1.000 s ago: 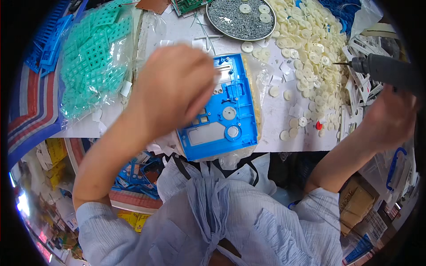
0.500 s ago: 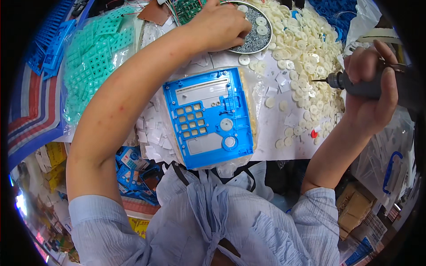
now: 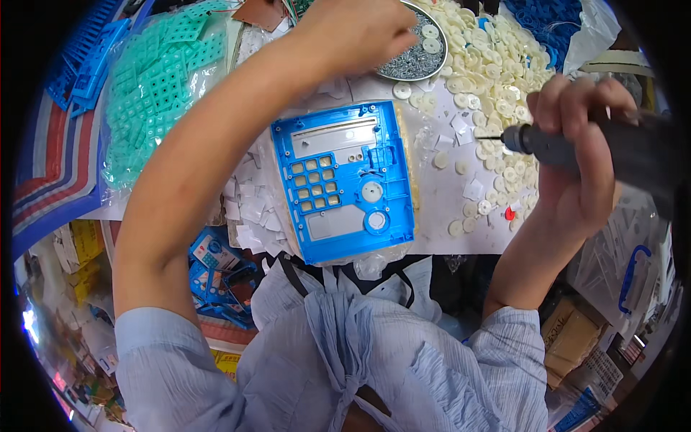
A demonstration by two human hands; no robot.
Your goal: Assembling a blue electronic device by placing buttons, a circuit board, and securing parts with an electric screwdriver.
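My left hand [image 3: 367, 32], slightly blurred, hovers at the near left edge of a round dish [image 3: 446, 52] of small metal screws [image 3: 412, 66]. Its fingers are curled in, and whatever they pinch is hidden. In my right hand [image 3: 594, 176] a dark electric screwdriver [image 3: 551, 149] is gripped, its thin bit pointing left above loose cream discs. Between my arms lies a blue plastic panel [image 3: 349, 194] with keypad openings, on a plastic-wrapped pad [image 3: 404, 129]. A white disc [image 3: 371, 191] sits in the panel, above a round ring opening.
A large heap of cream plastic discs [image 3: 497, 65] covers the back right. Bagged green perforated sheets [image 3: 155, 90] lie at left, with blue plastic parts [image 3: 97, 65] beyond. White paper squares [image 3: 252, 209] flank the panel. A small red piece [image 3: 510, 214] lies at right.
My left hand has drawn slightly back toward me from over the screws, its fingers still curled. My right hand has brought the screwdriver left, toward the panel. The view has shifted slightly.
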